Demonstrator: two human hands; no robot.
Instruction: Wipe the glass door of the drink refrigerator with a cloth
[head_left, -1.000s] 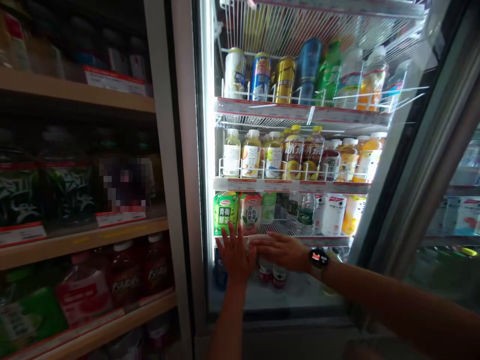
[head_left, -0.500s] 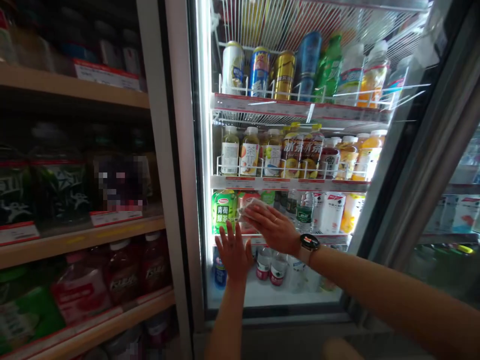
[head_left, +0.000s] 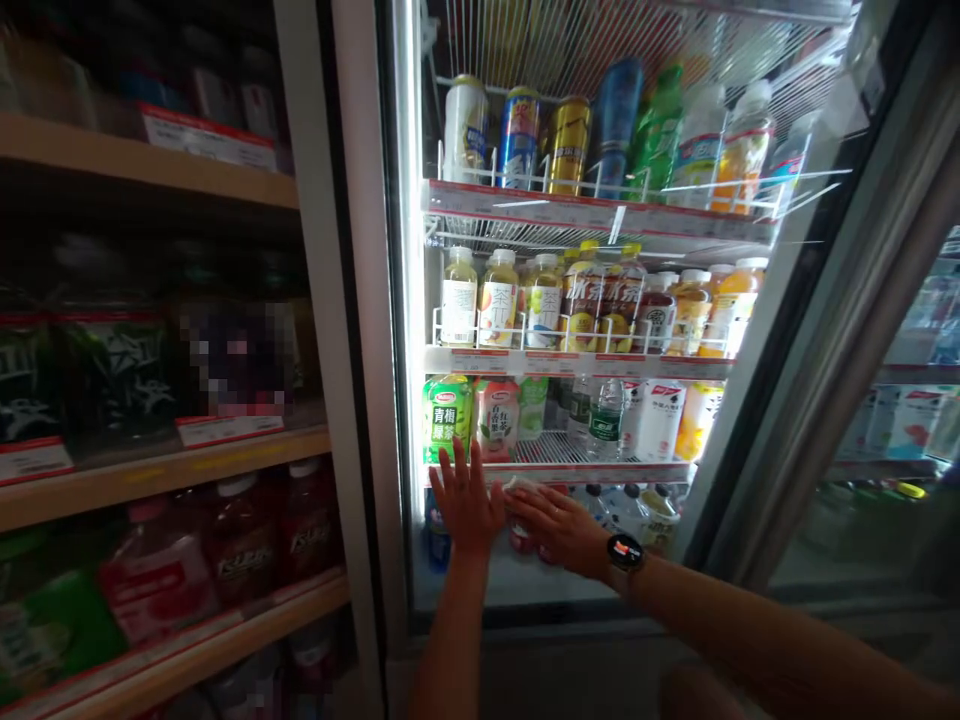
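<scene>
Far L: wooden drinks shelf (head_left: 105, 492), apart from both hands. Next R: green-plum green-tea carton (head_left: 448, 408), behind cooler glass door (head_left: 517, 592). L hand (head_left: 469, 505): pos. approx. same as prev. view, overlapping btm. of this carton; fingers spread wide, nothing held. Palm contact w/ glass: likely, cannot confirm.

Immed. R: white cloth (head_left: 514, 482), mostly hidden under R hand (head_left: 553, 522); one edge shows near L thumb. Change, last half sec.: cloth and R hand shifted down from passion-fruit black-tea carton (head_left: 496, 408) to just below its shelf rail (head_left: 592, 473). Result: carton label unobstructed; lower bottles (head_left: 523, 540) partly covered. Judged: working area is now the lower glass. R grip: fingers extended, close together, flat over cloth; whether pinched, cannot tell.

R wrist: smartwatch (head_left: 625, 551), display lit. Far R: slanting metal post (head_left: 840, 430).
</scene>
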